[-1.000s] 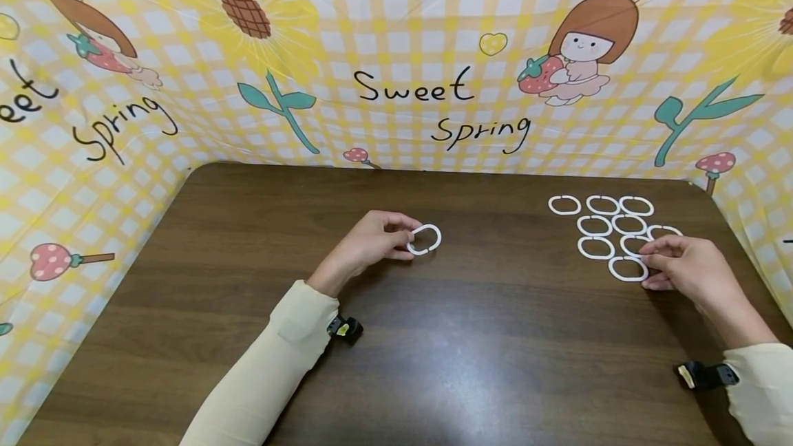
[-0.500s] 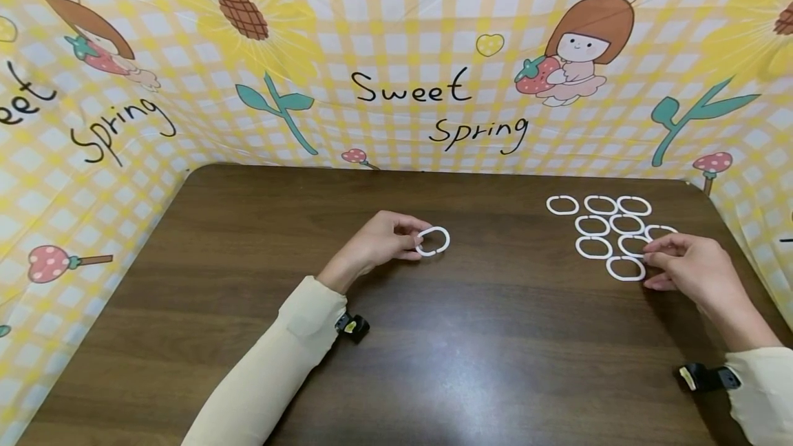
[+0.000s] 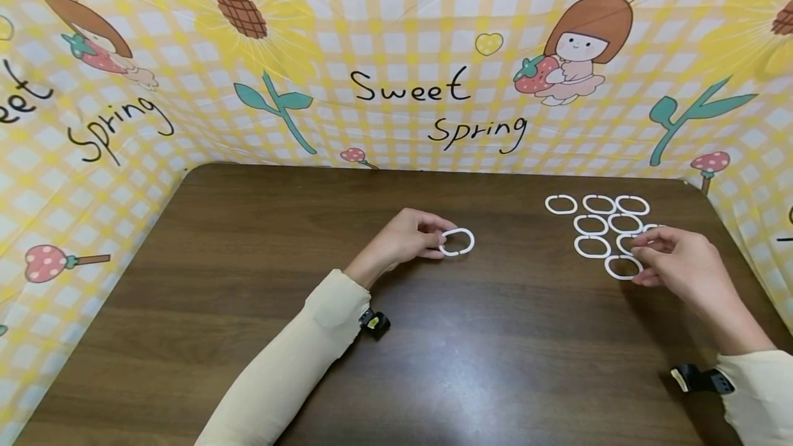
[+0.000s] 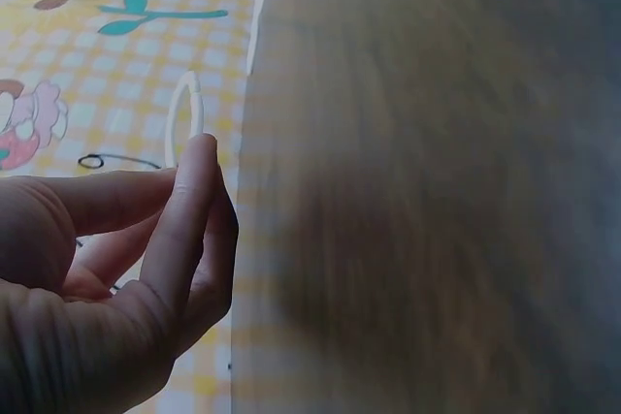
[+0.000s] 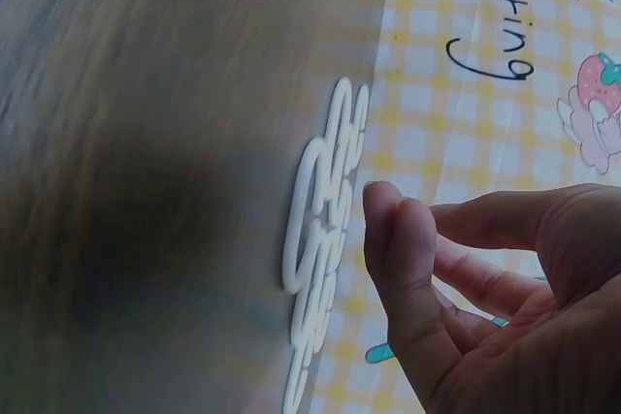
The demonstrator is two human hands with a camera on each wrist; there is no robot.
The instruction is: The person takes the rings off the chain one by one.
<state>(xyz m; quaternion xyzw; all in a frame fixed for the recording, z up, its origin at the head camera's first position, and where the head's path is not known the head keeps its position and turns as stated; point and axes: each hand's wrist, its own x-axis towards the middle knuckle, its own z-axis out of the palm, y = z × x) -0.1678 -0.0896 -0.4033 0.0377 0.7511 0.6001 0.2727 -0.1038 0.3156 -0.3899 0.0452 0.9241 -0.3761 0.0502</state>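
Observation:
My left hand (image 3: 405, 236) pinches a white oval split ring (image 3: 473, 241) between thumb and fingers, above the middle of the table. In the left wrist view that ring (image 4: 172, 125) stands edge-on beyond the fingertips. At the right, my right hand (image 3: 689, 268) hovers over a group of similar white rings, closest to the front ring (image 3: 622, 279) and partly covering those behind it. From the right wrist, thumb and fingers are loosely bent near each other, with no ring visible between them; the nearest ring (image 5: 296, 210) lies apart from the fingertips.
The dark wooden table (image 3: 248, 226) has a yellow-and-white checked cloth (image 3: 396, 40) hanging along its back and sides. Several rings lie in close rows near the back right corner, one ring (image 3: 561, 213) a little apart at the left. A small black camera (image 3: 374, 323) is strapped at each wrist.
My left hand has moved to the right across the table, carrying its ring. The right hand has shifted slightly left and farther over the rings, which keep their places.

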